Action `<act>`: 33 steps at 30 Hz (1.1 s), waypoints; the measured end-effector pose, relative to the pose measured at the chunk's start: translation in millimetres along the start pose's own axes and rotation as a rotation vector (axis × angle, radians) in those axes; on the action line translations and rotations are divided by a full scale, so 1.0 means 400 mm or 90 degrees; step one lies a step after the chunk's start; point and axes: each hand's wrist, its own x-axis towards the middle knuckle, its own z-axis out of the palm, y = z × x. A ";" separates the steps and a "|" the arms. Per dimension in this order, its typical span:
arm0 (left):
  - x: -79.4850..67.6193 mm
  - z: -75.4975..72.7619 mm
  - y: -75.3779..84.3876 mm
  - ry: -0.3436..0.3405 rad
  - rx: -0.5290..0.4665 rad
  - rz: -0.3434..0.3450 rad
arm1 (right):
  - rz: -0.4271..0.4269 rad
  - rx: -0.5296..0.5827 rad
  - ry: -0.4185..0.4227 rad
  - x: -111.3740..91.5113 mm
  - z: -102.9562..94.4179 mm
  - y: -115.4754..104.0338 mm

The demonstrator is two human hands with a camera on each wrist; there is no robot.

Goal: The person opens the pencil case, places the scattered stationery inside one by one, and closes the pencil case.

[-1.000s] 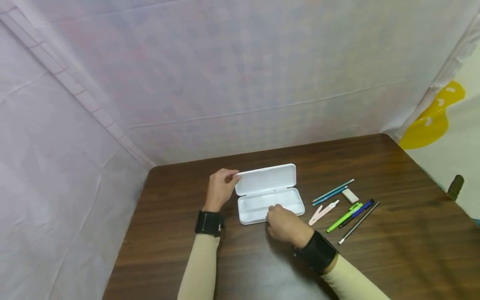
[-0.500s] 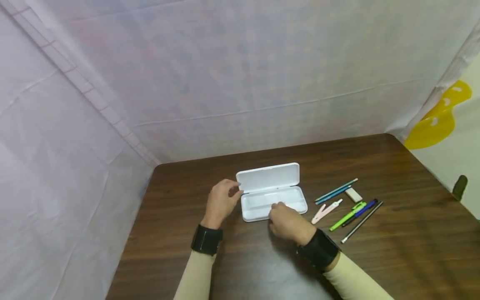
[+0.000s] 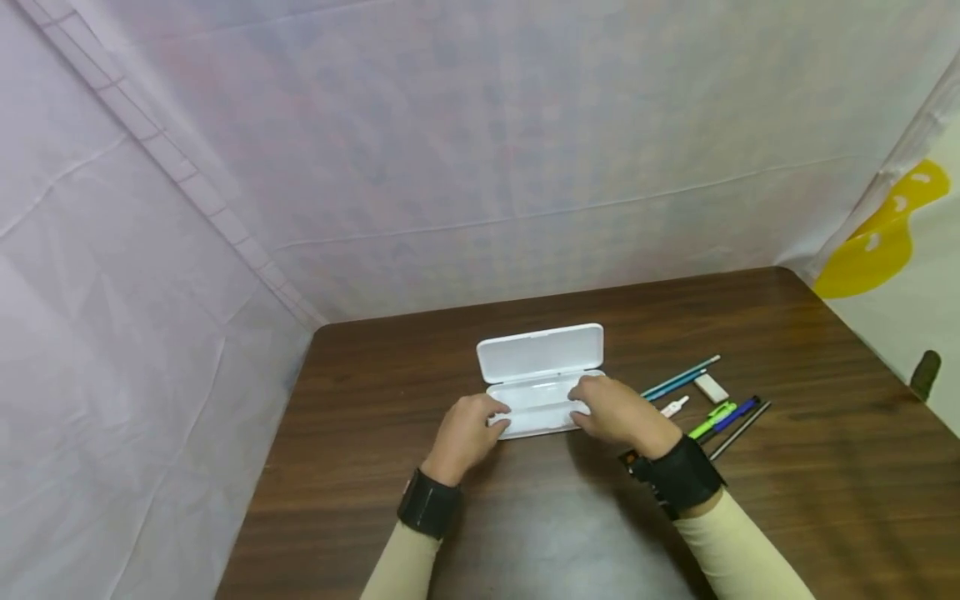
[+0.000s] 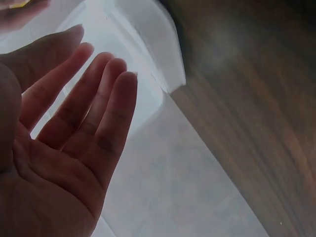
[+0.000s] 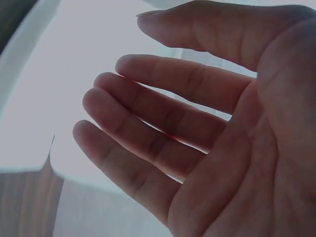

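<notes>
A white pencil case (image 3: 542, 354) lies with its lid raised on the dark wooden table. Its shallow base (image 3: 536, 398) has nothing visible inside. My left hand (image 3: 467, 432) is at the left end of the base, thumb and fingers spread apart. At the opposite end, my right hand (image 3: 630, 414) covers the base's right corner. Loosely bent, separated fingers with nothing between them show on the left hand (image 4: 74, 123) in the left wrist view. The right wrist view likewise has the right hand (image 5: 207, 133) relaxed over the white case. Whether either hand touches the case I cannot tell.
Right of the case lie two blue pencils (image 3: 675, 384), a white eraser (image 3: 711, 387), a partly hidden pale pink compass (image 3: 674, 407), a lime-green pen (image 3: 711, 422), a blue pen (image 3: 738, 413) and a dark grey pencil (image 3: 741, 429). White sheeting (image 3: 450, 167) hangs behind the table.
My left hand has come down from beside the lid to the base's left end. The right hand has shifted from the front edge to the right end, now partly covering the compass.
</notes>
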 end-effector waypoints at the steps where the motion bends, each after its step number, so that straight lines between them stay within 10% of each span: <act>1: -0.003 0.004 0.004 -0.006 0.004 0.000 | 0.005 0.008 0.002 -0.004 -0.009 0.011; 17: -0.031 0.020 0.083 -0.030 0.131 0.052 | 0.171 0.043 -0.023 -0.109 -0.135 0.210; 33: -0.041 0.014 0.099 -0.065 0.144 0.021 | 0.159 0.019 -0.012 -0.155 -0.103 0.309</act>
